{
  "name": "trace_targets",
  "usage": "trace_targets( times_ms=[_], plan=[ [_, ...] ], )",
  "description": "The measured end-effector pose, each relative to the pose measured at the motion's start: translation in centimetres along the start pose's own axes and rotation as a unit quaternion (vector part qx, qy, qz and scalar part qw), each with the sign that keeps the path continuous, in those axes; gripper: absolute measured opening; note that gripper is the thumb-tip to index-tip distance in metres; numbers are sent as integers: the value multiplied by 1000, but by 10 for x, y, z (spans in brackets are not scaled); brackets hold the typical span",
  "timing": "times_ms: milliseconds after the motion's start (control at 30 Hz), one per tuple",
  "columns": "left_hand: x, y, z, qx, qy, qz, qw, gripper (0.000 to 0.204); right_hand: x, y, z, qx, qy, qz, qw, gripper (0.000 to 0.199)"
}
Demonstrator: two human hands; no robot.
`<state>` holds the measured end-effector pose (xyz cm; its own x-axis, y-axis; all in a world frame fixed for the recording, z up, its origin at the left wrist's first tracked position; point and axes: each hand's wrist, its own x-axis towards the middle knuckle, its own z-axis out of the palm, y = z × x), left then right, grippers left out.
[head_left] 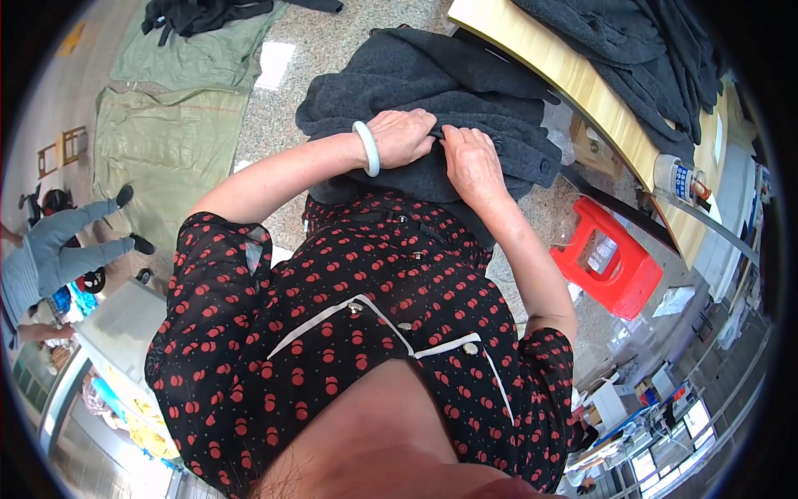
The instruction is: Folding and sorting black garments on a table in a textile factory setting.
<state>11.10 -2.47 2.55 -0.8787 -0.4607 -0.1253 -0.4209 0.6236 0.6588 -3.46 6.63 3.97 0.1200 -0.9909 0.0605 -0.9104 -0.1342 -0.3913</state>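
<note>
A dark grey wool coat [374, 83] lies bunched over my lap, with dark buttons along its edge on the right. My left hand [403, 137], below a pale bangle [366, 148], has its fingers closed in a pinch on the coat. Close beside it, my right hand [474, 162] also pinches the cloth, thumb and forefinger near the left fingertips. A small dark bit of the garment shows between the two hands; its exact part is too small to tell.
On the right stands a wooden-topped table [665, 195] with more dark garments [615, 50] and a clear plastic jar [677, 179]. A red plastic stool [623, 274] is below it. Green woven sheets [166, 158] cover floor at left, near another person [66, 241].
</note>
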Motion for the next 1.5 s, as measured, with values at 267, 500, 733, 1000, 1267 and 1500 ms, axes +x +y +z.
trace_targets(
  times_ms=[267, 500, 733, 1000, 1267, 1500],
  plan=[
    [-1, -1, 3, 10, -16, 3, 1000, 16, -2, 5, 1, -13, 7, -24, 1000, 11],
    [3, -9, -6, -136, -28, 63, 988, 19, 4, 12, -24, 226, -66, 57, 970, 12],
    [4, -19, -41, -229, -175, 3, 957, 31, 25, 31, -27, 368, -231, 154, 887, 17],
    [-61, -83, -61, -184, -141, -140, 963, 34, 47, -8, -17, 225, -137, -23, 964, 18],
    [-64, -80, -54, -230, -153, -180, 944, 33, 54, -62, 10, 196, -154, -16, 968, 23],
    [-74, -76, -46, -249, -113, -110, 956, 31, 43, -72, 24, 133, -112, -99, 980, 14]
  ],
)
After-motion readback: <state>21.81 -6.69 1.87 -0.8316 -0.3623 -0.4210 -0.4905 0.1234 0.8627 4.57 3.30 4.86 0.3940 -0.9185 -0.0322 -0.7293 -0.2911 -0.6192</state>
